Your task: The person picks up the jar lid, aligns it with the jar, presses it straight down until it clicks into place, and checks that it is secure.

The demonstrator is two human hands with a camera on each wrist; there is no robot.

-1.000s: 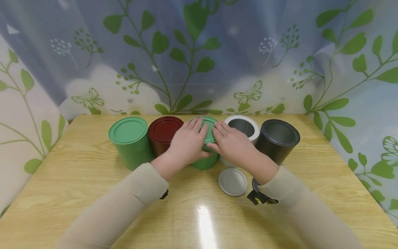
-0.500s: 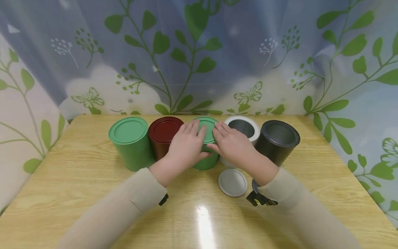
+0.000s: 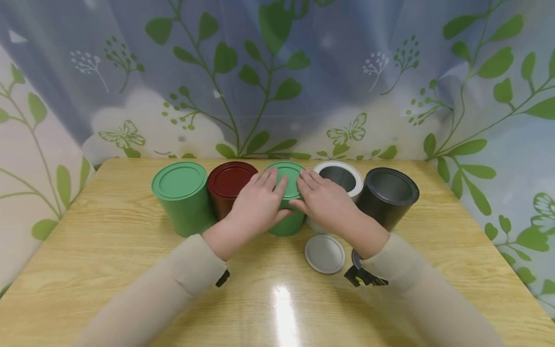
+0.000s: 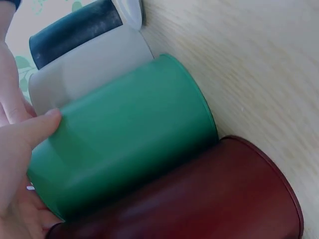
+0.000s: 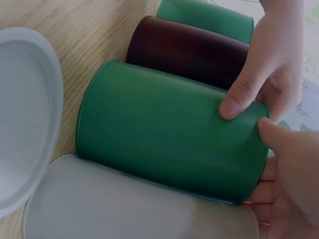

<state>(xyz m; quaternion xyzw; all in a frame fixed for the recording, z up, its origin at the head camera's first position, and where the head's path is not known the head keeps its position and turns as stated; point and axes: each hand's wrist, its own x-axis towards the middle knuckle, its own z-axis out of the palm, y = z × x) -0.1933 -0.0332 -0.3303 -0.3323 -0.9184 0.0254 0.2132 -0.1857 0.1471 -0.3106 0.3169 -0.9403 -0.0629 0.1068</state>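
The middle green can (image 3: 288, 226) stands upright in a row of cans. My left hand (image 3: 253, 207) lies over the left side of its lid, fingers mostly straight across the top. In the right wrist view, that hand's thumb touches the green side wall. From the right, my right hand (image 3: 327, 205) rests on the lid's edge, its thumb tip against the can near the rim. The left wrist view shows the green can (image 4: 134, 129) between a dark red can (image 4: 209, 199) and a whitish can (image 4: 89, 67). How hard either hand presses cannot be seen.
Another lidded green can (image 3: 184, 207) stands at the row's left end. At the right end is a black can (image 3: 383, 209). The white can (image 3: 359, 180) beside it has an open top. A round whitish lid (image 3: 324, 254) lies in front; a dark disc (image 3: 355, 260) shows beside my wrist.
My left hand and forearm have shifted slightly left and toward me, uncovering more of the green lid. The right hand and the cans stay nearly where they were.
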